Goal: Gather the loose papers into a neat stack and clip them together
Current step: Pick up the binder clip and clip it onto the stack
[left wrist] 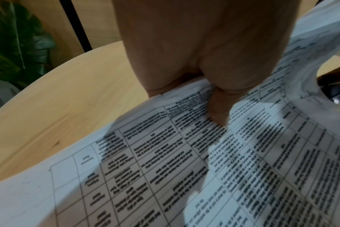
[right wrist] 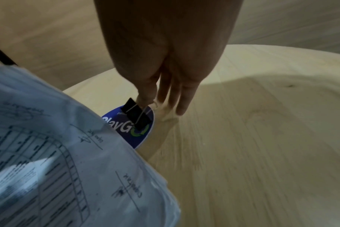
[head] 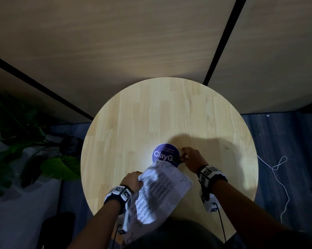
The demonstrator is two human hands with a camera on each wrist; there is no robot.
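The round wooden table (head: 169,112) is seen from above and slightly behind by the head camera, which is aimed forward and down, with both hands at the bottom of the frame. The left hand (left wrist: 186,50) is viewed at very close range from the left wrist, along the fingers and toward the printed papers (left wrist: 204,161) and the table's far left edge. The right hand (right wrist: 165,50) is viewed as closely from the right wrist, facing across the table. The papers, the table and the blue round sticker (right wrist: 132,129) are shared by the head and right wrist views.
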